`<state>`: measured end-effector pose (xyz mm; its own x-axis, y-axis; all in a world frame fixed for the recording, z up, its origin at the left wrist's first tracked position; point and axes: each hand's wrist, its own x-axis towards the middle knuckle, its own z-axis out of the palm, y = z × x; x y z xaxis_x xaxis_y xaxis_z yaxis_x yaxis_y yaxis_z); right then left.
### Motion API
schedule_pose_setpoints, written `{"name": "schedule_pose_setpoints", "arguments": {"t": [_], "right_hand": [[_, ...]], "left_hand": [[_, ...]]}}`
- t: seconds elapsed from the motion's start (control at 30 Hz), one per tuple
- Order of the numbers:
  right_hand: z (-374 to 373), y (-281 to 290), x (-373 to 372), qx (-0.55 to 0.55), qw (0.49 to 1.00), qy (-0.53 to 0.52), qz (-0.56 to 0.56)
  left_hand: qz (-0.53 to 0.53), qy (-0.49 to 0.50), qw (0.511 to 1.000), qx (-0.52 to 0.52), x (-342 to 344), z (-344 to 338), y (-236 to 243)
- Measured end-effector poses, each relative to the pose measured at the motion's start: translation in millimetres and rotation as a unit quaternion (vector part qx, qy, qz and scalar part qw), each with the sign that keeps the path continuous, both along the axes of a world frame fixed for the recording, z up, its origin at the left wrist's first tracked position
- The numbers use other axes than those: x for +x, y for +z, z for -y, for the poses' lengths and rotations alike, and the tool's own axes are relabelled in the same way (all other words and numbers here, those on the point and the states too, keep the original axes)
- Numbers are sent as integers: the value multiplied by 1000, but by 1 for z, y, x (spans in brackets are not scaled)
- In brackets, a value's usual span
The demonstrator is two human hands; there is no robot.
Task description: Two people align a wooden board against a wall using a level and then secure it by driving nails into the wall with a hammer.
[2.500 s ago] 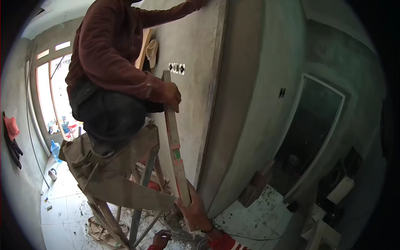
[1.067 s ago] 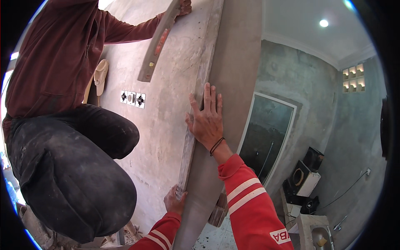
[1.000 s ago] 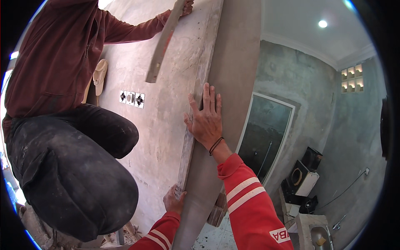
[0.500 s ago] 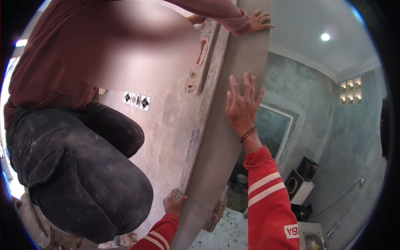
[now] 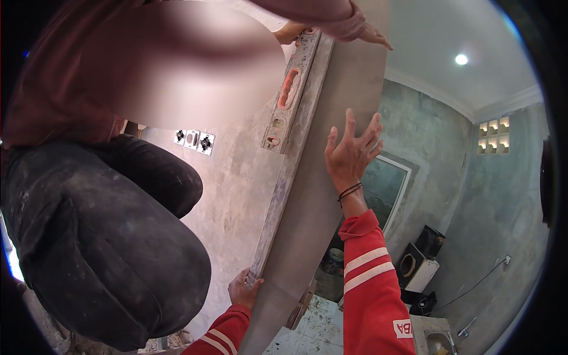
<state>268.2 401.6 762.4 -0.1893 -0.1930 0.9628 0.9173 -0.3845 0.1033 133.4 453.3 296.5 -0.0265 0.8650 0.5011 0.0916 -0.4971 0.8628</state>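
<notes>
left hand (image 5: 244, 291): we have its fingers closed around the lower part of the long, narrow, grey-stained batten (image 5: 290, 174).
right hand (image 5: 353, 152): we have its fingers spread wide, and they hold nothing; if they touch the smooth grey-brown plastered face (image 5: 316, 195) behind, we cannot tell.
batten: we see it along the corner, between this face and the pale grey wall (image 5: 234, 195).
grey bar-shaped level with orange grip (image 5: 290, 92): we see it just beside the batten, a co-worker's hand (image 5: 291, 33) at its upper end.

Red sleeves (image 5: 374, 307), paired white stripes (image 5: 367, 259), dark wristbands (image 5: 350, 191), pale patch (image 5: 403, 329)
</notes>
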Motion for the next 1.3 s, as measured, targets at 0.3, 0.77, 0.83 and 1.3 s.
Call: {"name": "schedule_pose_setpoints", "arguments": {"t": [0.3,0.77,0.83,1.3], "right_hand": [[-5,2,3,22,999,22,-12],[-10,-1,4,20,998,44,-49],[-10,0,6,43,999,21,-16],[-16,1,11,32,999,29,-13]], "left_hand": [[-23,41,999,0,2,-3,-19],[30,40,998,-23,3,5,-41],[32,59,997,-21,3,10,-45],[-17,43,998,-48,1,21,-57]]}}
